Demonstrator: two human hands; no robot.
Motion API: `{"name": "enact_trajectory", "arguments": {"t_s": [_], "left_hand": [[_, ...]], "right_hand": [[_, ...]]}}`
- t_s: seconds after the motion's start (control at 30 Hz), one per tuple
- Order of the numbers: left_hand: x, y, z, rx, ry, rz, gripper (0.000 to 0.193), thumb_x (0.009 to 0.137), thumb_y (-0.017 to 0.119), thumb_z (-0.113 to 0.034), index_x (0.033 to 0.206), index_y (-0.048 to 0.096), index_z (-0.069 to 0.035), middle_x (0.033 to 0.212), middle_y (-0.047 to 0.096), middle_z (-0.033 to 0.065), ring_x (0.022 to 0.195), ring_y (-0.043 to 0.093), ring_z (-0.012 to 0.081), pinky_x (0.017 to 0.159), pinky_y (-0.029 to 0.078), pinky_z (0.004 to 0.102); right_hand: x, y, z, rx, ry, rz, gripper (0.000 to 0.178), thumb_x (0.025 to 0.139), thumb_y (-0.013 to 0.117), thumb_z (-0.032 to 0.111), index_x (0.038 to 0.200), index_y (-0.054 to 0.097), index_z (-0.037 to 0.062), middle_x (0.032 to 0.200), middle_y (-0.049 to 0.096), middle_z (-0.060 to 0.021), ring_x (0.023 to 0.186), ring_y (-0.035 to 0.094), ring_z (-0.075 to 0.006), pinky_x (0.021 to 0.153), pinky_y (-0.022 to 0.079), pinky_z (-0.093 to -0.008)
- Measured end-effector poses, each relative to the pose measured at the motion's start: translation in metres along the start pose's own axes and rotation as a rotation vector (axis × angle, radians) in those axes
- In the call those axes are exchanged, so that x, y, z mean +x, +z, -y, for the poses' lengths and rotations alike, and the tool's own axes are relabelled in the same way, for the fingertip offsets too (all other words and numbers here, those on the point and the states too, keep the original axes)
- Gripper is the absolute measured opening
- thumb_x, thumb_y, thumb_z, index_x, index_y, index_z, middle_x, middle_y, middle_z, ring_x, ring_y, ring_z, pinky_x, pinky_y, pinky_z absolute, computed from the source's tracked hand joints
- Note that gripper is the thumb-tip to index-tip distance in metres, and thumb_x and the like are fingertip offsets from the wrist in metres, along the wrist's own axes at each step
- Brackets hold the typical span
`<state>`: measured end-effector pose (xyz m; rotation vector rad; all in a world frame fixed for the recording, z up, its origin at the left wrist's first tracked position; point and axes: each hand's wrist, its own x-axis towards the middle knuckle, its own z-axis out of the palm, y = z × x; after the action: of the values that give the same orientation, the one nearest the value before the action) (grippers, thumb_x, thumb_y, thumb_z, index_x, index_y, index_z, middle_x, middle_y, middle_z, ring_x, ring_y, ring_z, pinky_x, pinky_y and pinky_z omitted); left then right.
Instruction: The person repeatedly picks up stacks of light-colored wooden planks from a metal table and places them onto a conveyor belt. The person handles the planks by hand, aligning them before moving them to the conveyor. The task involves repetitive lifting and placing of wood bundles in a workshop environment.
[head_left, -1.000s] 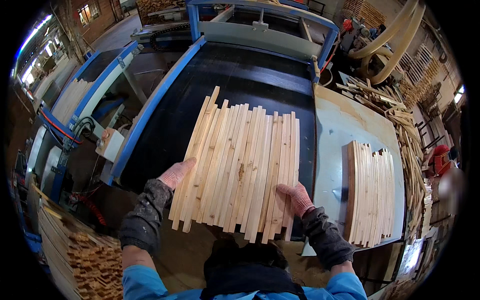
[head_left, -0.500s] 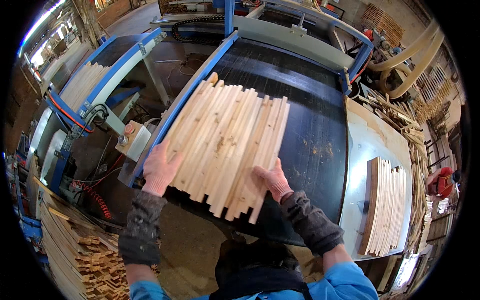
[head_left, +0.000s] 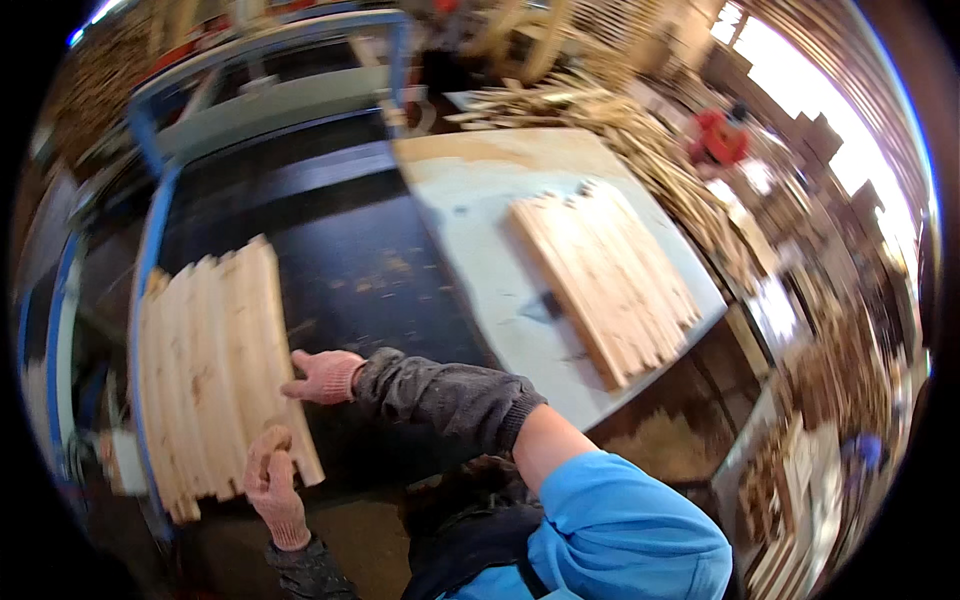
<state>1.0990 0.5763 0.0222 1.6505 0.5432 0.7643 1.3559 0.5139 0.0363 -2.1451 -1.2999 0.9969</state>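
A side-by-side bundle of pale wood strips (head_left: 215, 370) lies on the black conveyor bed (head_left: 350, 260), against its blue left rail. My right hand (head_left: 328, 377), in a pinkish knit glove, is beside the bundle's right edge with fingers stretched out; the fingertips are at the outermost strip. At the strips' near right end is my left hand (head_left: 275, 490), gloved alike, its fingers loosely bent and the thumb apart. Motion blur hides whether that hand touches the wood. Neither hand is seen gripping a strip.
A second bundle of wood strips (head_left: 605, 280) rests on the pale side table (head_left: 480, 250) to the right. Behind it lies a heap of loose offcuts (head_left: 590, 115). A person in red (head_left: 718, 138) is farther off. More stacked wood (head_left: 800, 500) stands at lower right.
The view has swung right, bringing the side table nearer the middle. My left hand has moved from the bundle's left side to its near right end. My right hand has let go of its strips.
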Motion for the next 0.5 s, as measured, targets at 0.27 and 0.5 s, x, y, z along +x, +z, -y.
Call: {"name": "enact_trajectory", "arguments": {"t_s": [0.27,0.5], "left_hand": [[-0.026,0.226,-0.011,-0.203,-0.222,0.394,0.024,0.101,0.066,-0.005,0.122,0.076,0.003,0.112,0.076,0.0065,0.101,0.069,0.0154,0.095,0.056,0.0298],[-0.054,0.375,-0.007,0.066,-0.022,0.647,0.047,0.094,0.079,-0.013,0.139,0.07,-0.002,0.128,0.076,0.0146,0.113,0.073,0.022,0.1,0.057,0.0342]], "right_hand": [[-0.236,-0.184,-0.263,0.074,0.389,-0.813,0.062,0.103,0.066,0.051,0.145,0.058,0.0055,0.125,0.073,-0.0288,0.119,0.07,-0.0451,0.102,0.055,-0.049],[-0.462,-0.241,-0.609,-0.564,0.787,-1.16,0.058,0.11,0.062,0.039,0.154,0.051,0.0021,0.095,0.071,-0.0154,0.085,0.066,-0.0313,0.076,0.057,-0.0453]]}}
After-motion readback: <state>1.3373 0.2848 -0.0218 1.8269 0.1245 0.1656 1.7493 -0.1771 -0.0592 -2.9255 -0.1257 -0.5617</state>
